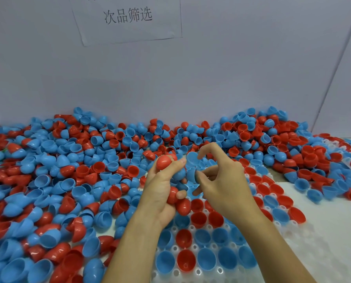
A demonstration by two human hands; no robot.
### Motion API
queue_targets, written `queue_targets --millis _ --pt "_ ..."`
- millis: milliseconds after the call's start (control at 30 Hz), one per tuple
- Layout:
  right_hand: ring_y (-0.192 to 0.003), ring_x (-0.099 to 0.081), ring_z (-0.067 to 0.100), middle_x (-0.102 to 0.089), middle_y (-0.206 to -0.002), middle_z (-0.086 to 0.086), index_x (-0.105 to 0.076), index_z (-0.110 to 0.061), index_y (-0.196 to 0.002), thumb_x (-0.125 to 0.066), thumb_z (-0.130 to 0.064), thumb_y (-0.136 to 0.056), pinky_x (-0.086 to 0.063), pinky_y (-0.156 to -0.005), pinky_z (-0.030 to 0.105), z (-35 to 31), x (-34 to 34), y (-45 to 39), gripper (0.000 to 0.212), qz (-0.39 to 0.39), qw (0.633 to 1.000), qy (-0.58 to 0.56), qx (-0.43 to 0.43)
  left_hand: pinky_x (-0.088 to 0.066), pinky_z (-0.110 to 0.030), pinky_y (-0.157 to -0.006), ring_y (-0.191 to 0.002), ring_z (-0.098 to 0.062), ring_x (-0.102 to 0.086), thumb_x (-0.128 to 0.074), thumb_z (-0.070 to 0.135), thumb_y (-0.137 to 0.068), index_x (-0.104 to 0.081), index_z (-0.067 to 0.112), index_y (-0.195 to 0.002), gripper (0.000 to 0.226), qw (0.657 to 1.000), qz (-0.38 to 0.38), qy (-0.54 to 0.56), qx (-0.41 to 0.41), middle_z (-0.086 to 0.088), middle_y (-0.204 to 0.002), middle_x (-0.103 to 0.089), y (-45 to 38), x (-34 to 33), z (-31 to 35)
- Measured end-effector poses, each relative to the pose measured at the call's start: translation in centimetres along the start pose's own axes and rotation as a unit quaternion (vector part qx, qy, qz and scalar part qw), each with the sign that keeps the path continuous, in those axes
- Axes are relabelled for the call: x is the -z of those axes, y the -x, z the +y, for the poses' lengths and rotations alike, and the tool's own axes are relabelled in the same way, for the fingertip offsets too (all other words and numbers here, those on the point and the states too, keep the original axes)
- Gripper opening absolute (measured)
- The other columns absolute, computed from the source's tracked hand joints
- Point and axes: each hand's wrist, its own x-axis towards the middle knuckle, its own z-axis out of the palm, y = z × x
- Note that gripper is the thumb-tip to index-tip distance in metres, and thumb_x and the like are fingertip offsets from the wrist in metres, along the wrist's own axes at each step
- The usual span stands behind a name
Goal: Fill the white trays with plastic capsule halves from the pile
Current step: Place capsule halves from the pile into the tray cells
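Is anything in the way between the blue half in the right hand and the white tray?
Nothing visible. The right hand holds the blue half directly above the white tray, with open air below.

Huge pile [68, 170] of red and blue halves; white tray [305, 248] partly filled, cups open side up.

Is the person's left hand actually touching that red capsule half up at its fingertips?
Touching. The head view shows the left hand with its fingers wrapped against the red capsule half, no gap between them.
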Motion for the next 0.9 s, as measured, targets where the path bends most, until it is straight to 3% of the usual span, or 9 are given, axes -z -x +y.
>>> queue_targets --millis 133,267,433,600,767,900 --pt "-0.050 -0.063 0.024 -0.064 -0.056 0.005 -0.063 -0.031 -0.102 -0.058 -0.005 -0.094 -0.054 -0.050 0.038 0.6 -0.2 -0.1 0.028 -0.007 0.999 0.038 0.019 -0.035 -0.018 -0.035 -0.056 -0.012 -0.054 -0.079 0.018 -0.073 -0.059 0.013 -0.100 0.034 1.000 -0.001 -0.003 0.006 -0.004 -0.070 -0.062 0.0 0.0 0.0" --pt "-0.056 -0.068 0.018 -0.068 -0.059 0.001 -0.067 -0.021 -0.111 -0.057 -0.006 -0.096 -0.056 -0.054 0.033 0.9 -0.2 -0.1 0.024 -0.016 0.999 0.039 0.008 -0.035 -0.018 -0.035 -0.055 -0.011 -0.054 -0.075 0.014 -0.082 -0.058 0.012 -0.099 0.024 1.000 0.000 -0.005 0.011 -0.003 -0.068 -0.061 -0.1 0.0 0.0" --pt "-0.065 -0.068 0.005 -0.067 -0.075 -0.010 -0.062 -0.035 -0.093 -0.063 -0.007 -0.093 -0.051 -0.058 0.014 0.7 0.7 -0.4 0.029 0.021 0.999 0.034 0.004 -0.033 -0.018 -0.034 -0.058 -0.013 -0.054 -0.068 0.014 -0.089 -0.055 0.009 -0.106 0.022 1.000 -0.004 0.009 0.018 -0.006 -0.077 -0.061 -0.2 0.0 0.1" --pt "-0.064 -0.068 0.005 -0.069 -0.074 -0.006 -0.062 -0.032 -0.091 -0.065 -0.006 -0.092 -0.056 -0.062 0.016 0.1 3.2 -0.5 0.026 0.051 0.998 0.039 -0.014 -0.033 -0.017 -0.034 -0.058 -0.013 -0.053 -0.065 0.013 -0.091 -0.053 0.008 -0.110 0.023 0.999 -0.007 0.020 0.026 -0.005 -0.072 -0.058 -0.3 0.3 0.1" --pt "-0.062 -0.069 0.002 -0.070 -0.074 -0.009 -0.063 -0.030 -0.091 -0.066 -0.006 -0.092 -0.058 -0.059 0.017 -0.7 6.6 0.2 0.024 0.004 0.994 0.102 -0.044 -0.033 -0.017 -0.034 -0.061 -0.013 -0.053 -0.066 0.013 -0.091 -0.052 0.010 -0.110 0.024 1.000 -0.011 0.022 0.019 -0.007 -0.078 -0.057 -0.4 0.4 0.2" --pt "-0.073 -0.067 -0.003 -0.068 -0.079 -0.018 -0.071 -0.029 -0.098 -0.066 -0.006 -0.092 -0.056 -0.062 0.012 -0.6 9.4 2.5 0.024 -0.064 0.972 0.212 -0.077 -0.034 -0.017 -0.035 -0.063 -0.013 -0.053 -0.066 0.013 -0.091 -0.052 0.011 -0.107 0.022 0.999 -0.014 0.028 0.018 -0.007 -0.079 -0.057 -0.4 0.4 0.2"
